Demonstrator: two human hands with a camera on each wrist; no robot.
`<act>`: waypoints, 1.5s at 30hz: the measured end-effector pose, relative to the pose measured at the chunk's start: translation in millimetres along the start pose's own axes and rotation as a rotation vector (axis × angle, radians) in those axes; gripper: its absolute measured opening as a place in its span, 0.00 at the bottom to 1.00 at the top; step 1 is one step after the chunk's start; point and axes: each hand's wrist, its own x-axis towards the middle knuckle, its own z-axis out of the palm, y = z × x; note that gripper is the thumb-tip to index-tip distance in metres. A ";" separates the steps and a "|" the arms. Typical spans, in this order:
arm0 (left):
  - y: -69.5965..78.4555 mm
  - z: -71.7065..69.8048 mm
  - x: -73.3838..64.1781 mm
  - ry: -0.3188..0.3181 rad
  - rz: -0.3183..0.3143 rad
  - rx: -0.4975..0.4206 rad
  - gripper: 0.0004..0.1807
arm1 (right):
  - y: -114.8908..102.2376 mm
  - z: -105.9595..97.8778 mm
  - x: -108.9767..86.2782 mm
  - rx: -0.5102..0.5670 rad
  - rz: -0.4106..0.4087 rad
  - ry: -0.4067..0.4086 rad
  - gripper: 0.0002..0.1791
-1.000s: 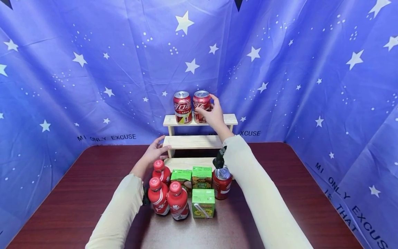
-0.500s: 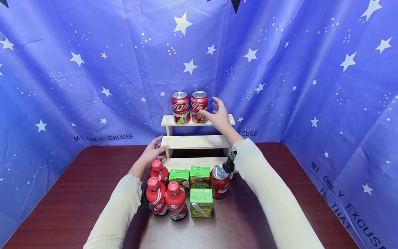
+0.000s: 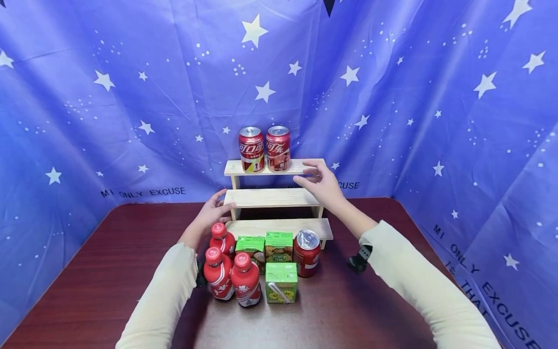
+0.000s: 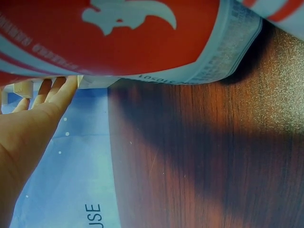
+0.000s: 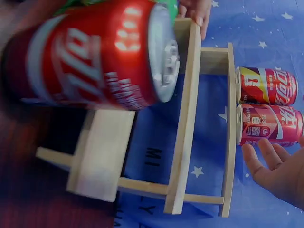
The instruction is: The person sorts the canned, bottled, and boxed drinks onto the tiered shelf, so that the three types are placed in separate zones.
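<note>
While the person's left hand [image 3: 211,216] holds the left end of a three-step stand of pale bare wood [image 3: 272,198], thumb in front of the middle board and fingers behind it, the right hand [image 3: 324,186] is in front of the right end of the top board. Its fingers are parted and only slightly bent, with thumb and fingertips well separated and nothing in its grasp; whether a fingertip brushes the board cannot be told.

Two red metal drink cans with white lettering stand upright on the top board: the left can [image 3: 251,155] toward its left end, the right can [image 3: 278,154] just beside it, near the middle. The right wrist view shows the right hand's fingers near the right can, apart from it.

In front of the lowest board, a third red metal can [image 3: 306,259] stands upright on the dark reddish-brown wood-grain table [image 3: 348,310]. Left of it are three small green drink cartons, two behind and the front carton [image 3: 281,286], with a white straw on its face. Farther left, three red bottles with red caps stand close together, the rear bottle [image 3: 221,241] near the left hand. Blue cloth printed with white stars [image 3: 196,97] hangs behind.
</note>
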 end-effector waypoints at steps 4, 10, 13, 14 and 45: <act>0.8 -0.6 -0.6 0.000 -0.004 0.004 0.39 | 3.3 -7.5 -17.6 -0.020 0.011 -0.042 0.31; 0.8 -1.9 -2.6 0.001 -0.006 0.013 0.39 | 11.6 -13.0 -44.9 -0.026 0.020 -0.119 0.29; 0.6 -1.5 -2.3 0.002 -0.004 0.002 0.39 | 21.9 -14.4 -58.3 -0.054 -0.005 -0.152 0.29; 0.5 -1.2 -2.1 0.000 -0.002 0.000 0.39 | 25.7 -14.8 -62.6 -0.058 -0.017 -0.160 0.29; 3.9 0.2 -3.9 -0.014 0.017 0.023 0.39 | 86.7 0.9 -135.8 -0.060 0.035 -0.205 0.38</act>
